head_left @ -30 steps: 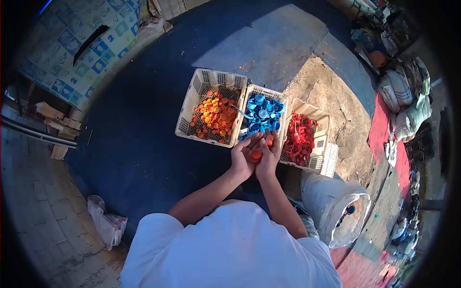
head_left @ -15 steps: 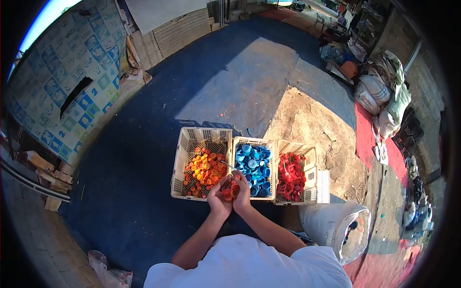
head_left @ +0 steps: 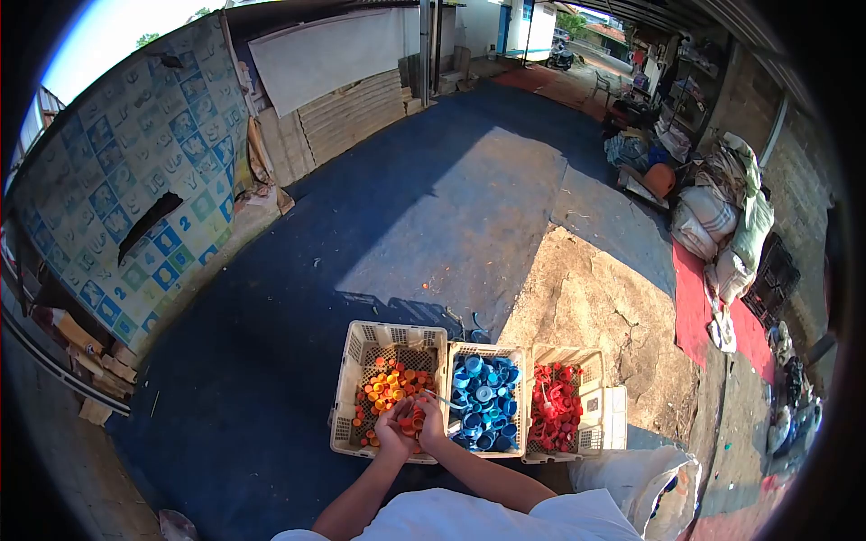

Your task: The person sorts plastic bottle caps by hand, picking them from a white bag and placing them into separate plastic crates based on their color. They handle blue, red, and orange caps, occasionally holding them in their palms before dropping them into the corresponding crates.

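My left hand [head_left: 392, 433] and my right hand [head_left: 433, 426] are cupped together around several orange-red bottle caps [head_left: 411, 421]. They are over the near right part of a white plastic crate [head_left: 343, 397], which holds orange and yellow bottle caps [head_left: 386, 386]. A thin, pale strip [head_left: 440, 397] sticks out by my right fingers; what it is I cannot make out. Right of my hands, a second crate [head_left: 487, 348] is full of blue caps [head_left: 484, 410]. Beyond that stands a third crate [head_left: 591, 359] with red caps and rings [head_left: 556, 406].
A large white sack [head_left: 613, 473] lies on its side at the lower right, its mouth showing dark caps. Dark blue sheeting [head_left: 262, 361] covers the floor. Stuffed sacks [head_left: 708, 221] line the right wall; a torn patterned panel [head_left: 117, 180] stands left.
The view has tilted up, so crates and hands sit lower in the picture. My cupped hands have moved left, from the gap between crates to over the orange caps.
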{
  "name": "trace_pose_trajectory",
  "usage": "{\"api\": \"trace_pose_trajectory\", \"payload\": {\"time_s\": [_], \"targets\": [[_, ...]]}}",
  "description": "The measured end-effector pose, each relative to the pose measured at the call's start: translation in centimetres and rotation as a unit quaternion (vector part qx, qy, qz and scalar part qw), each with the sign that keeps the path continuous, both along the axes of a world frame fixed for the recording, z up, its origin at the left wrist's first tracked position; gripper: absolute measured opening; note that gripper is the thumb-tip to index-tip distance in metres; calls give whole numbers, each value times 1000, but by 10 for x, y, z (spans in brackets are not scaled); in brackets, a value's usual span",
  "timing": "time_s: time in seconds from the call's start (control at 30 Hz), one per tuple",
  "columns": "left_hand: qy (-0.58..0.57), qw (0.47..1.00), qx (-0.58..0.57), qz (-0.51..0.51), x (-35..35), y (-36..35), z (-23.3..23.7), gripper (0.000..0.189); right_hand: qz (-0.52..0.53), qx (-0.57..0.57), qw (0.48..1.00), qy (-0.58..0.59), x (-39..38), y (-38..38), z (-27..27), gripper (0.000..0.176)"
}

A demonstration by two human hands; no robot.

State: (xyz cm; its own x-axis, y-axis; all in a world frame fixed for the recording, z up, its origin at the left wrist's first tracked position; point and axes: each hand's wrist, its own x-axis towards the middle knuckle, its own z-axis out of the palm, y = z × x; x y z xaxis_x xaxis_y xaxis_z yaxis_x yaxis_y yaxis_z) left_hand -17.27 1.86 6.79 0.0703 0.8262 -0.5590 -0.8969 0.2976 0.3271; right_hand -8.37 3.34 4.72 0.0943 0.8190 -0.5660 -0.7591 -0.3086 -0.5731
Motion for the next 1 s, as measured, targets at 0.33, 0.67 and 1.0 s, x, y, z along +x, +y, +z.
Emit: {"api": "trace_pose_trajectory", "payload": {"time_s": [0.33, 0.67, 1.0], "targets": [[8, 993, -22, -118, -76, 63, -37, 41, -84, -23, 996, -18, -69, 45, -51, 36], [0, 975, -75, -211, -136, 96, -55, 40, -150, -103, 983, 25, -123, 53, -40, 40], [-15, 968, -101, -228, -166, 87, -63, 42, -161, -96, 982, 27, -153, 39, -67, 35]]}}
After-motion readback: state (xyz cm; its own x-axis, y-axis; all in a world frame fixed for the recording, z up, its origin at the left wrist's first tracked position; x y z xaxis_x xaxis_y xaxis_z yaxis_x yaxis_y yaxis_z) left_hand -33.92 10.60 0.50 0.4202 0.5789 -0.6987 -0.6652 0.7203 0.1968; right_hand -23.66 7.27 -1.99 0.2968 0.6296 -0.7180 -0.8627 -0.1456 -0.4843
